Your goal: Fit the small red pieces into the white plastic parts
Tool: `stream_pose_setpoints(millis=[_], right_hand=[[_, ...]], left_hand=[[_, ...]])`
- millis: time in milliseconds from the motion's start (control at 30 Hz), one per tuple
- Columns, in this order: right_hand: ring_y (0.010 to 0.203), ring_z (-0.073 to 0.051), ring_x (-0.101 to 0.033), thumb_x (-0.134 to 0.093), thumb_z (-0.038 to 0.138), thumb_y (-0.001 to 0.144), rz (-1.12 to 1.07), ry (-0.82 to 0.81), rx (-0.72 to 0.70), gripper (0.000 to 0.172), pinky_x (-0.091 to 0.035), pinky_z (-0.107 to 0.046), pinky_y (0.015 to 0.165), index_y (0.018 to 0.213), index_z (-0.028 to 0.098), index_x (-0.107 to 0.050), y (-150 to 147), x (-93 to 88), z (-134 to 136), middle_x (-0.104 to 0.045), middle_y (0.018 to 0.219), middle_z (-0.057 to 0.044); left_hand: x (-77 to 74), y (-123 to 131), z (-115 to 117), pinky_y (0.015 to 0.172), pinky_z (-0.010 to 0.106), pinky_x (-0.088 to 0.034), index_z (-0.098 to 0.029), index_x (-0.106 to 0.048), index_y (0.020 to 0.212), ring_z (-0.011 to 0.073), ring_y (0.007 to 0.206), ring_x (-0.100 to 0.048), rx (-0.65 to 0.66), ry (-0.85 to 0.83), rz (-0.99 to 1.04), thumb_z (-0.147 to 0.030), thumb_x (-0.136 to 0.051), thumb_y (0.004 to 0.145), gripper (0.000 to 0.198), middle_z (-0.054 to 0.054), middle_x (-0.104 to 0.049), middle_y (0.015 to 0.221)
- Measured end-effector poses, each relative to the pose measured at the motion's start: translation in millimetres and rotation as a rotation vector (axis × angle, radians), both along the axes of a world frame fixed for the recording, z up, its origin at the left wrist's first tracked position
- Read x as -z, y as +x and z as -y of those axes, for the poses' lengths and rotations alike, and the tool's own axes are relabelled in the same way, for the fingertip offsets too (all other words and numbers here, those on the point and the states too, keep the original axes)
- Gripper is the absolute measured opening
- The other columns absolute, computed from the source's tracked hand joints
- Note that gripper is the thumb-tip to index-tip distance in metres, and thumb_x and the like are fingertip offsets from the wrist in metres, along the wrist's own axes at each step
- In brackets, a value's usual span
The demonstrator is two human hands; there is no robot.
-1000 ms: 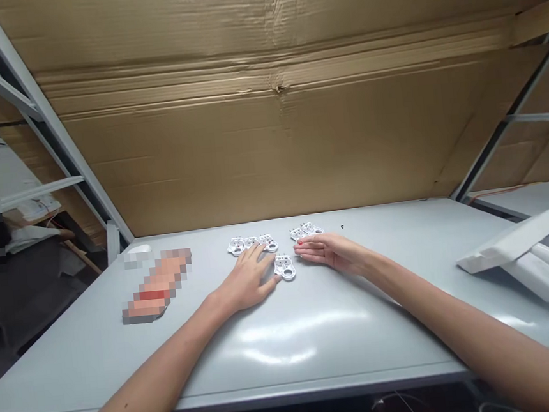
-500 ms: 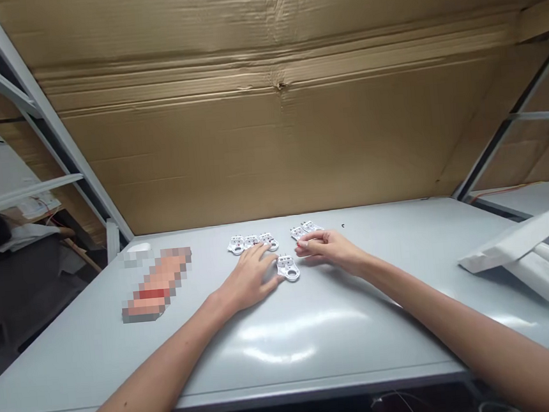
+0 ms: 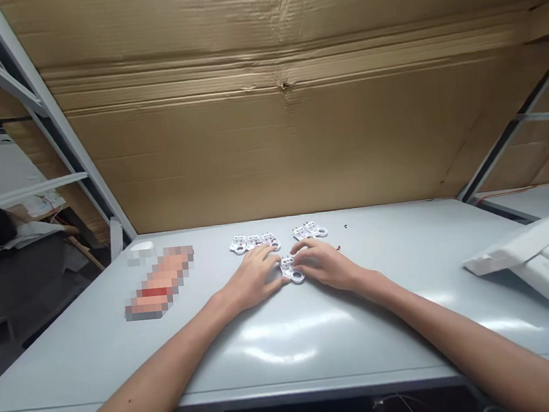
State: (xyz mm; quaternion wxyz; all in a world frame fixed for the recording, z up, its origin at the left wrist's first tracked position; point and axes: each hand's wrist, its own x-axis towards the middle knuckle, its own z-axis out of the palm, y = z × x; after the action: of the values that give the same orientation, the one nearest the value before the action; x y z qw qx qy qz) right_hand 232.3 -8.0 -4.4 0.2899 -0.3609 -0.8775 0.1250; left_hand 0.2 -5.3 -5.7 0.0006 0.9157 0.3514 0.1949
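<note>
Both my hands meet at one small white plastic part lying on the grey table. My left hand rests on the table with its fingers against the part's left side. My right hand has its fingers curled onto the part from the right. A row of three similar white parts lies just beyond my left hand. Two more white parts lie beyond my right hand.
A blurred pinkish object and a small white item lie at the left of the table. White foam or plastic strips are stacked at the right. A cardboard sheet backs the table, with metal shelf frames on both sides.
My right hand has moved left and nearer, from beside the two far parts onto the single part. That part has shifted slightly right and nearer. My left hand stays by it.
</note>
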Motion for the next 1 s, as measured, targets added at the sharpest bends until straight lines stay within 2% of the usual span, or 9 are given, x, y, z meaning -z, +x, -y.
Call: stream_pose_setpoints(millis=[167, 300, 567, 833, 1000], right_hand=[[0.091, -0.022, -0.063, -0.053, 0.016, 0.091, 0.048, 0.060, 0.031, 0.021, -0.053, -0.038, 0.080, 0.094, 0.022, -0.073, -3, -1.2, 1, -0.064, 0.104, -0.010], [0.089, -0.023, -0.063, -0.050, 0.017, 0.093, 0.075, 0.042, -0.006, 0.023, -0.053, -0.039, 0.079, 0.096, 0.019, -0.073, -4, -3.7, 2, -0.066, 0.102, -0.012], [0.102, -0.026, -0.064, -0.055, 0.020, 0.091, -0.014, 0.029, -0.015, 0.021, -0.051, -0.044, 0.090, 0.101, 0.024, -0.073, 4, -8.0, 2, -0.070, 0.111, -0.010], [0.096, -0.023, -0.066, -0.052, 0.019, 0.093, 0.028, -0.036, -0.041, 0.023, -0.052, -0.039, 0.086, 0.099, 0.024, -0.074, 0, -7.9, 2, -0.072, 0.106, -0.008], [0.095, -0.024, -0.066, -0.051, 0.020, 0.093, 0.032, -0.041, -0.042, 0.024, -0.052, -0.039, 0.084, 0.097, 0.024, -0.074, 1, -11.1, 2, -0.072, 0.105, -0.008]], left_hand=[[-0.7, 2, 1, 0.111, 0.051, -0.038, -0.020, -0.062, 0.114, 0.0314, 0.136, -0.042, 0.004, -0.002, -0.001, -0.043, -0.061, 0.092, 0.031, 0.014, -0.054, 0.138], [0.3, 2, 1, 0.111, 0.051, -0.038, -0.019, -0.062, 0.114, 0.0309, 0.136, -0.042, 0.020, 0.009, -0.006, -0.043, -0.061, 0.093, 0.032, 0.014, -0.054, 0.137], [-2.6, 0, -2, 0.112, 0.051, -0.037, -0.021, -0.062, 0.115, 0.0298, 0.135, -0.044, -0.001, 0.017, -0.005, -0.042, -0.059, 0.094, 0.030, 0.012, -0.056, 0.136], [-1.8, -2, -3, 0.112, 0.051, -0.036, -0.020, -0.063, 0.112, 0.0309, 0.135, -0.043, -0.023, 0.011, -0.001, -0.041, -0.062, 0.092, 0.029, 0.012, -0.055, 0.137], [-1.3, -2, -1, 0.113, 0.049, -0.035, -0.019, -0.061, 0.117, 0.0305, 0.136, -0.042, -0.009, 0.007, -0.024, -0.041, -0.062, 0.092, 0.033, 0.013, -0.054, 0.138]])
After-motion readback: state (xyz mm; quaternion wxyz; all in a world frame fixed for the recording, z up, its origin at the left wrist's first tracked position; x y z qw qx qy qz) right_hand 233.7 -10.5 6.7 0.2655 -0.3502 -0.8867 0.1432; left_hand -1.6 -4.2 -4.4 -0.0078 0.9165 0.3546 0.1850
